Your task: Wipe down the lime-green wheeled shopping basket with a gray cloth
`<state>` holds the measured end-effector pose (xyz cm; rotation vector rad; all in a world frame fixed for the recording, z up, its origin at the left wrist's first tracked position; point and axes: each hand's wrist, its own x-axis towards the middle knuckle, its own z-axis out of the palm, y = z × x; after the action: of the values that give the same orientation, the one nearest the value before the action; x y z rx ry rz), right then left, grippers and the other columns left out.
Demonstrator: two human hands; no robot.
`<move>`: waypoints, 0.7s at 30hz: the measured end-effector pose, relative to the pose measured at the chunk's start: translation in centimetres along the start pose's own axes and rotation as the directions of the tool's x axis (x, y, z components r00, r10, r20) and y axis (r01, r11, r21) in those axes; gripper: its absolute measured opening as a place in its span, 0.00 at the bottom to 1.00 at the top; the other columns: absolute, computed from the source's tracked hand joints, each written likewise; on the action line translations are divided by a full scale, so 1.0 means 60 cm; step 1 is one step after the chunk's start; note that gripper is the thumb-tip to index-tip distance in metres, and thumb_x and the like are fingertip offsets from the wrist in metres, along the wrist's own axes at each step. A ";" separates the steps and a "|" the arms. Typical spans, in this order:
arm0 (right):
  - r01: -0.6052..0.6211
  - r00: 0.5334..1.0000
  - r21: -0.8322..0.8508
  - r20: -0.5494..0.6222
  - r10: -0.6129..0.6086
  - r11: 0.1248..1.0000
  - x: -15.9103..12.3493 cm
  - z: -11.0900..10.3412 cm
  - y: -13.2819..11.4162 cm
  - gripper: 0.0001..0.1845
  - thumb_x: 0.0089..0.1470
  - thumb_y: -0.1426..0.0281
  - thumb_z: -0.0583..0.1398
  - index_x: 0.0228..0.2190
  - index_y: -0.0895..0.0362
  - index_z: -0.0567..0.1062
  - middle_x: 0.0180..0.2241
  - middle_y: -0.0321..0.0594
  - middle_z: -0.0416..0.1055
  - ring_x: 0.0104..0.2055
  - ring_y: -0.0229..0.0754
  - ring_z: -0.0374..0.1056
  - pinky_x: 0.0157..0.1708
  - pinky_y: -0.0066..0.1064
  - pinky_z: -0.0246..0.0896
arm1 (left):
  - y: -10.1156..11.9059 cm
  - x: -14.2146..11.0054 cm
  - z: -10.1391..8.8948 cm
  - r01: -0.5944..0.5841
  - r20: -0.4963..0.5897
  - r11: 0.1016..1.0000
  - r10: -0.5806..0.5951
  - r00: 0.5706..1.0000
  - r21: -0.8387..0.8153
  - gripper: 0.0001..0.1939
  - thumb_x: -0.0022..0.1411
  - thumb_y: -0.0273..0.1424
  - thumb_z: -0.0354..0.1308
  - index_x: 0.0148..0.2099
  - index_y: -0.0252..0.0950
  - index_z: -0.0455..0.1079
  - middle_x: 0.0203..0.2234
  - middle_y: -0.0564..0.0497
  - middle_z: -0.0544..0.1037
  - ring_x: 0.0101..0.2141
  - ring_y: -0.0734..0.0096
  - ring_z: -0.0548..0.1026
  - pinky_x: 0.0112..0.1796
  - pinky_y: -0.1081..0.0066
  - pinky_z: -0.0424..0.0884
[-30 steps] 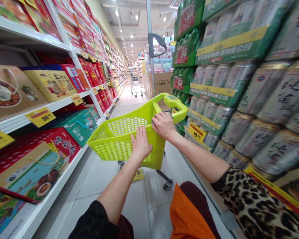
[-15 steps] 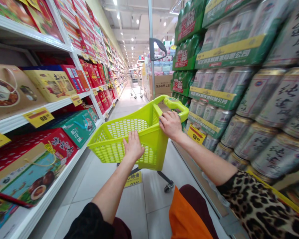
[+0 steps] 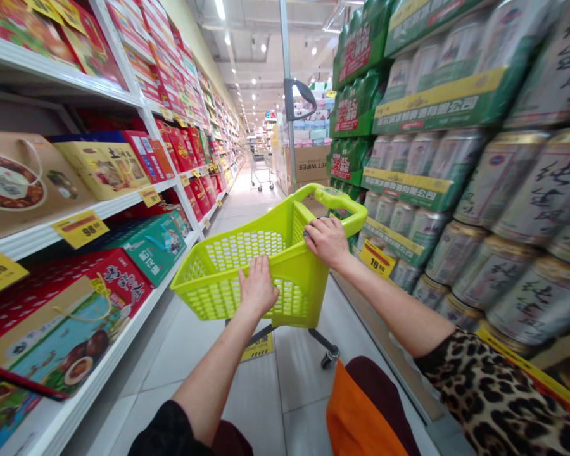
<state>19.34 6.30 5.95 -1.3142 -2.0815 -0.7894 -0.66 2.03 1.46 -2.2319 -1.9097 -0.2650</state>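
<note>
A lime-green plastic shopping cart (image 3: 218, 288) stands in the aisle right in front of me, its basket empty. My left hand (image 3: 258, 288) lies flat against the basket's near wall, fingers stretched up to the rim. My right hand (image 3: 327, 240) is curled around the rim at the basket's right corner, just below the cart's thick green handle (image 3: 344, 202). A black caster wheel (image 3: 329, 360) shows under the basket.
White shelves (image 3: 123, 202) of boxed gift sets with yellow price tags line the left side. Stacked packs of cans (image 3: 456, 158) wall the right. A yellow floor sticker (image 3: 259, 347) lies under the cart. A metal trolley (image 3: 261, 168) and cardboard boxes (image 3: 311, 161) stand far down the aisle.
The cart has shifted slightly right and forward. My left hand slid left along the near wall, and my right hand stayed on the rim corner.
</note>
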 end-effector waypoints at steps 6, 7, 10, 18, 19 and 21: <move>0.011 1.000 0.016 -0.029 -0.010 1.000 -0.015 0.031 -0.040 0.15 0.59 0.66 0.52 0.42 0.58 0.73 0.45 0.45 0.70 0.50 0.49 0.57 0.52 0.43 0.43 | 0.026 -0.003 0.004 -0.035 -0.019 0.999 0.035 0.999 -0.001 0.40 0.52 0.34 0.51 0.65 0.28 0.44 0.63 0.40 0.52 0.62 0.57 0.50 0.58 0.50 0.50; 0.045 0.999 0.028 -0.027 -0.045 0.999 -0.018 0.039 -0.054 0.15 0.59 0.67 0.52 0.43 0.58 0.73 0.46 0.45 0.70 0.50 0.48 0.57 0.53 0.43 0.43 | 0.026 -0.003 0.005 -0.049 -0.020 0.999 0.049 0.999 0.005 0.40 0.52 0.33 0.51 0.65 0.28 0.44 0.63 0.40 0.51 0.62 0.57 0.50 0.58 0.49 0.49; 0.102 0.995 0.061 -0.030 -0.100 0.993 -0.025 0.057 -0.078 0.15 0.59 0.68 0.51 0.45 0.58 0.71 0.48 0.43 0.69 0.52 0.47 0.57 0.55 0.44 0.42 | 0.016 -0.004 0.009 -0.034 -0.012 0.999 0.035 0.999 0.027 0.40 0.51 0.32 0.51 0.65 0.28 0.44 0.63 0.40 0.50 0.62 0.57 0.49 0.59 0.49 0.47; 0.011 1.000 0.077 0.022 -0.013 0.997 -0.025 0.060 -0.038 0.17 0.59 0.68 0.52 0.48 0.59 0.70 0.51 0.45 0.67 0.55 0.51 0.56 0.57 0.48 0.41 | -0.032 -0.019 0.028 0.004 0.051 0.998 -0.007 0.999 0.055 0.41 0.51 0.29 0.50 0.65 0.23 0.41 0.64 0.40 0.45 0.63 0.57 0.43 0.59 0.49 0.47; -0.005 1.000 0.078 0.028 0.003 0.997 -0.026 0.063 -0.043 0.17 0.59 0.68 0.52 0.48 0.59 0.70 0.51 0.46 0.67 0.55 0.51 0.55 0.57 0.48 0.41 | -0.032 -0.019 0.031 -0.005 0.044 0.999 0.002 0.999 0.051 0.41 0.51 0.30 0.50 0.65 0.23 0.41 0.64 0.40 0.45 0.63 0.57 0.43 0.59 0.50 0.47; -0.006 0.999 0.088 0.040 0.003 0.996 -0.028 0.072 -0.062 0.18 0.59 0.69 0.52 0.49 0.60 0.70 0.52 0.47 0.67 0.55 0.51 0.55 0.57 0.48 0.42 | -0.028 -0.019 0.035 -0.010 0.023 0.999 0.009 1.000 0.044 0.41 0.51 0.30 0.51 0.65 0.22 0.41 0.64 0.39 0.46 0.63 0.56 0.44 0.59 0.50 0.47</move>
<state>15.97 7.12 1.15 -1.2962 -2.1189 -0.6664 -2.48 1.74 -0.81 -2.2250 -1.8969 -0.1951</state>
